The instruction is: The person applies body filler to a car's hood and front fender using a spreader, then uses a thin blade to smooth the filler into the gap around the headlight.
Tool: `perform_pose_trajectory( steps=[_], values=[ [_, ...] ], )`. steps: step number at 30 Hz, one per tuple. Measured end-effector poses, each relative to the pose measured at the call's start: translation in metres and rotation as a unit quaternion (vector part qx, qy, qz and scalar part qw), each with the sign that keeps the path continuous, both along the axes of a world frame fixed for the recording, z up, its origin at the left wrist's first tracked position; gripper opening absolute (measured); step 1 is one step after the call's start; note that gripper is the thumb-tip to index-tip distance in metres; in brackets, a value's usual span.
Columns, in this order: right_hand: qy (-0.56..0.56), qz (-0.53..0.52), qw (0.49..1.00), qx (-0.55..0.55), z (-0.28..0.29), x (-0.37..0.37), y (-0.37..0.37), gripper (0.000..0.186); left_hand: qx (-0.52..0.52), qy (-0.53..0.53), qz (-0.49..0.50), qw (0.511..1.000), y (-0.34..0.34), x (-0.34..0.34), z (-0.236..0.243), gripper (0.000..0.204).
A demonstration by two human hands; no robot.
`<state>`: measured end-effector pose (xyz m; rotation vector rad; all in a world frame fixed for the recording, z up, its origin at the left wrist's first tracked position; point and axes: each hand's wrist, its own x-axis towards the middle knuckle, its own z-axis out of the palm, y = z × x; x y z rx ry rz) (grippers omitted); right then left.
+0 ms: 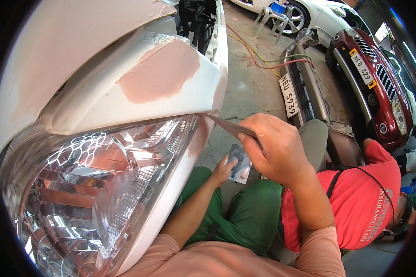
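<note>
My right hand (275,145) grips a thin dark putty spreader (231,126) between thumb and fingers. Its far edge meets the white car panel just beyond the headlight's upper corner; whether it presses there I cannot tell. Lower down, my left hand (223,171) pinches a small flat mixing board (240,162) smeared grey and whitish. The white panel (185,97) carries a broad pinkish-beige filler patch (164,74), with more filler along its right edge. Below that panel sits the large clear headlight (111,184).
A person in a red shirt (346,203) crouches close on my right. Beyond lie a detached grey bumper (312,87), red and yellow hoses (259,56) on the floor, a dark red car (379,87), and a stool (272,23) beside a white car (316,11).
</note>
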<state>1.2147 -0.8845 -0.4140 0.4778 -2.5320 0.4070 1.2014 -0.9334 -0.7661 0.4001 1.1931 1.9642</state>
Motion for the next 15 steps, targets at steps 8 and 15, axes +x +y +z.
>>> perform_pose_trajectory(
  steps=[8, 15],
  values=[
    [-0.008, 0.005, 0.997, 0.08, 0.017, -0.003, -0.008, 0.017, 0.029, -0.002, 0.01, 1.0, 0.004, -0.001, -0.005, 0.038],
    [0.009, 0.001, 0.984, 0.175, 0.036, -0.005, -0.022, 0.015, 0.013, 0.025, 0.024, 0.999, 0.005, 0.0, -0.006, 0.038]
  ],
)
